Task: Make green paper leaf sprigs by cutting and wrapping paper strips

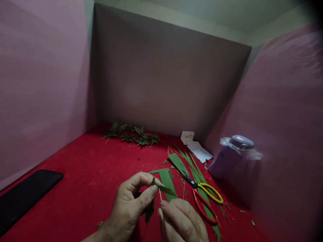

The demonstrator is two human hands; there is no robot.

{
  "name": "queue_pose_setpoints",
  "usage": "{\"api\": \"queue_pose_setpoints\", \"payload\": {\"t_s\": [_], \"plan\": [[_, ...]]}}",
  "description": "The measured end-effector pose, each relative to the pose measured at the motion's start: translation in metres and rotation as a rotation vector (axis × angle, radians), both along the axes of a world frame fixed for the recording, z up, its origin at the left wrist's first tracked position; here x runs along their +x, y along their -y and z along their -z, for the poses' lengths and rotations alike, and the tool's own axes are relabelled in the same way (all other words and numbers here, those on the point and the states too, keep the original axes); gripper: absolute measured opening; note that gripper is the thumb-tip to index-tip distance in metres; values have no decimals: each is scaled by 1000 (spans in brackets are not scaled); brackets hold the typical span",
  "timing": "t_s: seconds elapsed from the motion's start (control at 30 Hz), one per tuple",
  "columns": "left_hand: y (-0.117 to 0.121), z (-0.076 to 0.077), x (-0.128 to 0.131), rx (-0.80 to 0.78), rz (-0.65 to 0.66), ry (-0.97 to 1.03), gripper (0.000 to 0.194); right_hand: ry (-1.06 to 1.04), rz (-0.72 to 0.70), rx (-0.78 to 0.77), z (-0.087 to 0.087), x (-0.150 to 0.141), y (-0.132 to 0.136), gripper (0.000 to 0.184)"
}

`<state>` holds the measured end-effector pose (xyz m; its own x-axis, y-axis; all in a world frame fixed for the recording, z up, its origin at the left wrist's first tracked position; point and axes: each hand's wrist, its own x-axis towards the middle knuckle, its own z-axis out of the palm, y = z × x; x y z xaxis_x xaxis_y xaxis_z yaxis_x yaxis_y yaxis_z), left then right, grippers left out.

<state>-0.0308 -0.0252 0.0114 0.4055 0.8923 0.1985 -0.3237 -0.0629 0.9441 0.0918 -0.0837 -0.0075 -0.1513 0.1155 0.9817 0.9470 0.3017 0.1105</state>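
My left hand (pixel 133 198) pinches a dark green leaf (pixel 168 190) between thumb and forefinger; part of the leaf hangs below the thumb. From the right, the fingers of my right hand (pixel 183 218) close on a thin pale stick (pixel 160 194), whose upper end meets the leaf by my left thumb. Whether the stick goes through the leaf I cannot tell. Just beyond my hands lie cut green leaf strips (pixel 167 181). Scissors (pixel 194 184) with one red and one yellow handle rest on the strips, to the right of my right hand.
Several lobed leaves (pixel 142 137) lie at the back of the red cloth (pixel 83 174). White papers (pixel 199 151) lie at the back right, near a purple bottle (pixel 224 161) with clear plastic around its top. A black phone (pixel 30 195) is at the left. Pink panels (pixel 42 84) stand at the sides.
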Motion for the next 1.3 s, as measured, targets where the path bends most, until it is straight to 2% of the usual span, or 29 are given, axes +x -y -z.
{"api": "queue_pose_setpoints", "payload": {"t_s": [0.43, 0.6, 0.77, 0.93, 1.0, 1.13, 1.3], "plan": [[-1, 5, 0, -91, 3, -9, 11, 41, 14, 24, -7, -5, -3, 19], [-2, 4, 0, -88, -11, -19, 14, -63, -50, 106, 2, -10, -11, 23], [-2, 6, -1, -57, -10, -39, 15, -134, -29, 72, 11, -12, -10, 18], [-1, 7, -1, -38, 9, -45, 13, -52, -58, -66, 2, -8, -7, 16], [-2, 7, -1, -27, 3, -45, 13, -79, -49, 87, -4, -6, -7, 21], [-3, 5, -1, 2, -30, -39, 11, 98, -68, -38, -11, 1, -5, 18], [-1, 3, 0, 59, -49, -41, 10, 132, -41, -58, -8, 8, 2, 13]]}}
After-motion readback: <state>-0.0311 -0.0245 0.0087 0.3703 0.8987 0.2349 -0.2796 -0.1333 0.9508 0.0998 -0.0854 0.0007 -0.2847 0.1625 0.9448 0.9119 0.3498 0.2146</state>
